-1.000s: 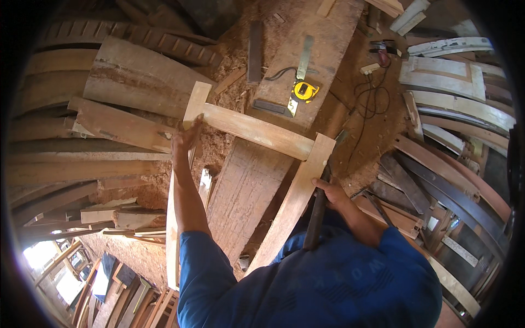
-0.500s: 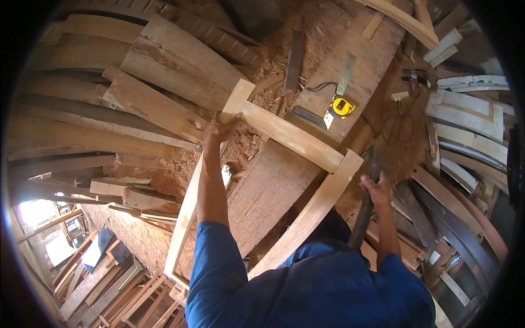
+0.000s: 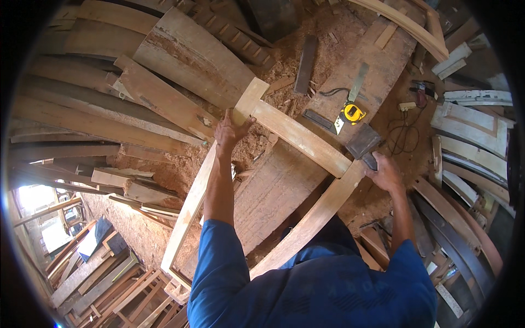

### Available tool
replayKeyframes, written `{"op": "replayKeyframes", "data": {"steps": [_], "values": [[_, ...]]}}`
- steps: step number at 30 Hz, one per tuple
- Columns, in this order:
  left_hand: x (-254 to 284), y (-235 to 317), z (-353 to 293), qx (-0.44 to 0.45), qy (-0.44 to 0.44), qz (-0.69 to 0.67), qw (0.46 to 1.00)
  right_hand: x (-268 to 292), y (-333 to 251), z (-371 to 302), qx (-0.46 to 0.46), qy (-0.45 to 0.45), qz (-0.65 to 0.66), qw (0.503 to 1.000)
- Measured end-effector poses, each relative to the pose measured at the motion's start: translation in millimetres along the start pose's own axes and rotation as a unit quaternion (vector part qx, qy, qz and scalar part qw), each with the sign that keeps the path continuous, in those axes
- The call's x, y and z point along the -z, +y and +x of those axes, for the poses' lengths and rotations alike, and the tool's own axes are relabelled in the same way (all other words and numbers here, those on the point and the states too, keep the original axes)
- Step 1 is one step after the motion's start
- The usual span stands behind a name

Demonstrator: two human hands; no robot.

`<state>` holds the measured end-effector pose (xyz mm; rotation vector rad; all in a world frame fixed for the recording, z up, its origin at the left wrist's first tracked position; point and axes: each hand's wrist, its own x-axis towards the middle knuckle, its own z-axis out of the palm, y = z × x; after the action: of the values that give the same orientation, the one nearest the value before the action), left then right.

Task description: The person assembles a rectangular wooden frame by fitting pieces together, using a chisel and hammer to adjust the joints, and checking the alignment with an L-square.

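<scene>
A pale wooden frame lies before me, its crosspiece (image 3: 301, 138) joined between a left rail (image 3: 191, 203) and a right rail (image 3: 313, 224). At the far left corner, my left hand (image 3: 233, 130) is closed around the wood. My right hand (image 3: 386, 174) grips a mallet by its dark handle, just right of the other corner. The mallet's blocky dark head (image 3: 362, 141) is over the end of the right rail; whether it touches the wood I cannot tell. Past the crosspiece, a yellow tape measure (image 3: 353, 113) rests on a try square (image 3: 321, 121).
The frame lies across a worn plank (image 3: 284, 186), and another wide board (image 3: 377, 60) bears the measuring tools. Stacked boards (image 3: 180, 60) crowd the left. A corded tool (image 3: 421, 94) sits at the far right, near curved wooden pieces (image 3: 448, 213). Sawdust covers the ground.
The mallet has swung up and forward, bringing its head to the frame's right corner. My right hand has moved slightly up and right; my left hand keeps its hold. The view has shifted slightly.
</scene>
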<state>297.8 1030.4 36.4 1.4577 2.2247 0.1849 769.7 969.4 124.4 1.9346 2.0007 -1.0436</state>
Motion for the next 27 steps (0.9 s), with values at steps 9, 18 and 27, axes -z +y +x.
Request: {"op": "replayKeyframes", "data": {"steps": [9, 18, 27], "values": [[-10.2, -46.6, 30.3, -0.034, -0.048, -0.004, 0.998, -10.8, -6.7, 10.0, 0.035, -0.036, 0.018, 0.999], [-6.1, -12.2, 22.8, -0.025, -0.071, 0.028, 0.997, 1.2, 4.3, 11.1, 0.063, -0.054, -0.028, 0.996], [-10.3, -14.3, 24.6, -0.024, -0.081, 0.014, 0.996, -19.1, 27.1, 13.3, 0.065, 0.067, 0.093, 0.991]]}}
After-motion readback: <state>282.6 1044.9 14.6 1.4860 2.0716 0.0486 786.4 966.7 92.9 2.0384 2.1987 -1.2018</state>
